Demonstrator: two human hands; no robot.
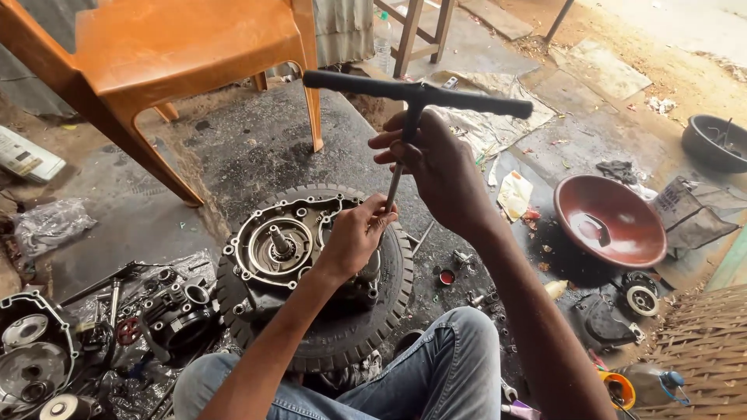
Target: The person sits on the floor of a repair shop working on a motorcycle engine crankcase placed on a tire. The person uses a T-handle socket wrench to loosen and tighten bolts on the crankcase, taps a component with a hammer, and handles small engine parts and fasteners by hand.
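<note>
Over the engine casing [289,247], which lies flat inside a small knobbed tyre [342,342] on the oily ground, a T-handle wrench [412,97] stands nearly upright. Its long shaft runs from the black crossbar at the top down and slightly left to the casing, tip pointing downward into the metal; the crossbar itself lies roughly level, left to right, tilted a little lower at the right end. The right hand [440,167] is closed around the shaft just below the crossbar, fingers wrapped about the rod. The left hand [354,237] pinches the lower end of the shaft between fingertips, resting against the casing's right side, where the tip meets the cover.

A stub shaft rises from the round opening in the casing's middle. Left of the tyre sit a cylinder block [175,315] and a clutch cover [31,350] among loose parts. To the right, well apart, a red bowl [611,222] holds dark oil. An orange plastic chair [179,54] stands behind.
</note>
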